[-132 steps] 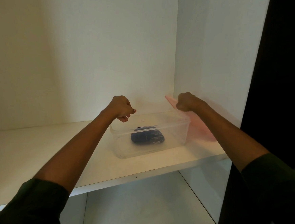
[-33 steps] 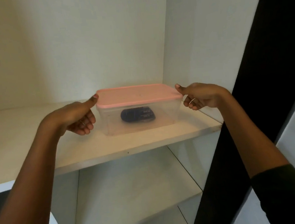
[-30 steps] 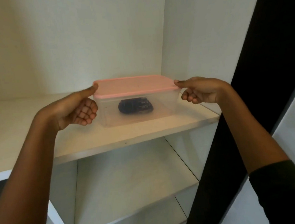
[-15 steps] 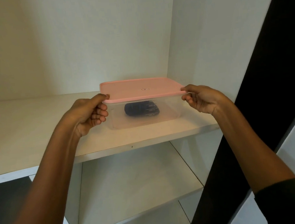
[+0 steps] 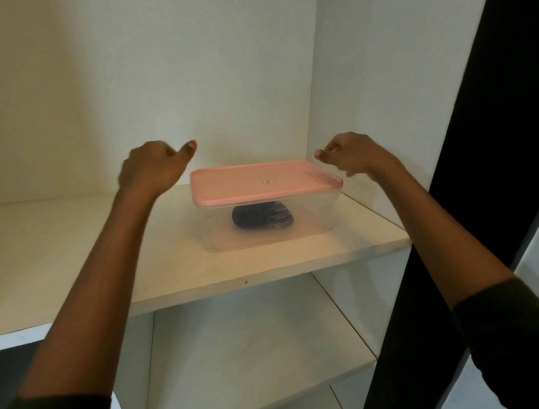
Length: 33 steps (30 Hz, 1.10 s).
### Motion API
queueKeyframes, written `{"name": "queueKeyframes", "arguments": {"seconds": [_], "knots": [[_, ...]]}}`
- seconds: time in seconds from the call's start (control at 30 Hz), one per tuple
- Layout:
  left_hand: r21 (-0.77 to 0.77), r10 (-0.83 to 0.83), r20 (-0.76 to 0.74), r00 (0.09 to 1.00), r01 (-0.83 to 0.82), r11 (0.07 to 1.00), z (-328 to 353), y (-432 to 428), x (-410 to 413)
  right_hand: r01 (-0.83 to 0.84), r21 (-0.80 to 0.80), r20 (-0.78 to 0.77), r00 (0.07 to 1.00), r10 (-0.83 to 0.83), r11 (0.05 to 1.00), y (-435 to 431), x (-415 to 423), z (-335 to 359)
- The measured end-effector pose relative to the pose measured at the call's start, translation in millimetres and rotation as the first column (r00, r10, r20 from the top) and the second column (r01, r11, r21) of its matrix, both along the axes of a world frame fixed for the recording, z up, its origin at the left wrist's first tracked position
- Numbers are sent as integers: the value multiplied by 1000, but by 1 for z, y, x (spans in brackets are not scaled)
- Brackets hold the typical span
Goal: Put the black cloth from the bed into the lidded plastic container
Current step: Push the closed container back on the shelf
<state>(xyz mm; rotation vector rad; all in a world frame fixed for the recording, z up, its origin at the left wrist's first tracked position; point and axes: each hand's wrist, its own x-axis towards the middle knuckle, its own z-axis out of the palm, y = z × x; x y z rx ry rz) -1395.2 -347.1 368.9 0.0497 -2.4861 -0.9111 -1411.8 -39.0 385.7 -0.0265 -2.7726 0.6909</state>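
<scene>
Centre frame: cloth (image 5: 262, 216) sealed under lid (image 5: 264, 181) on shelf (image 5: 72, 252) | your left hand (image 5: 154, 169), right hand (image 5: 353, 154) loosely curled, empty, clear of box (image 5: 314, 217) | job looks done

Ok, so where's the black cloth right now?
In the head view, the black cloth lies inside the clear container under its pink lid, on the shelf near the right wall.

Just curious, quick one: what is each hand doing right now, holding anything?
Left hand: loosely curled, thumb out, holding nothing.
Right hand: loosely curled, holding nothing, just clear of the pink lid.
</scene>
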Motion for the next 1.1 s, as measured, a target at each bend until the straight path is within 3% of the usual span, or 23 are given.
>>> {"name": "queueKeyframes", "arguments": {"seconds": [0.07, 0.13, 0.23, 0.33, 0.53, 0.6, 0.67, 0.73, 0.8, 0.87, 0.97, 1.03, 1.1], "knots": [[-74, -61, 20, 998, 63, 995, 5, 17, -11, -105, 152, -8, 994, 107, 983, -20, -11, 4], [-136, -138, 185, 973, 164, 977, -1, 32, -22, -196, 215, 69, 980, 185, 957, -35, -22, -2], [-123, -138, 310, 940, 184, 975, -18, 36, -34, -244, 302, 220, 958, 182, 922, -43, -34, -18], [35, -162, 278, 947, 159, 987, -27, 33, -43, -225, 246, 234, 958, 168, 943, -43, -44, -27], [46, -151, 276, 949, 144, 988, -25, 35, -41, -239, 164, 265, 945, 190, 957, -35, -54, -20], [-9, -108, 197, 974, 112, 994, -22, 35, -35, -273, 132, 336, 917, 216, 953, -30, -58, -13], [-70, 31, -31, 999, -33, 997, -15, 33, -20, -280, 111, 348, 910, 227, 953, -25, -62, -9], [-48, 137, -285, 949, -157, 987, -9, 33, 3, -234, 135, 270, 944, 192, 963, -21, -67, -12], [5, 78, -372, 925, -82, 997, -12, 41, 31, -158, 165, 170, 977, 130, 974, -17, -73, -19], [-40, -105, -274, 956, 97, 994, -21, 56, 53, -66, 192, 127, 991, 42, 979, -14, -74, -24], [-58, -356, 44, 933, 358, 932, -34, 79, 52, 160, 196, 40, 984, -171, 967, -12, -68, -26], [89, -471, 230, 851, 464, 881, -37, 89, 38, 283, 179, -23, 959, -283, 942, -11, -63, -27], [292, -600, 287, 747, 528, 797, -41, 99, 22, 327, 158, -43, 945, -325, 932, -8, -61, -26]]}}
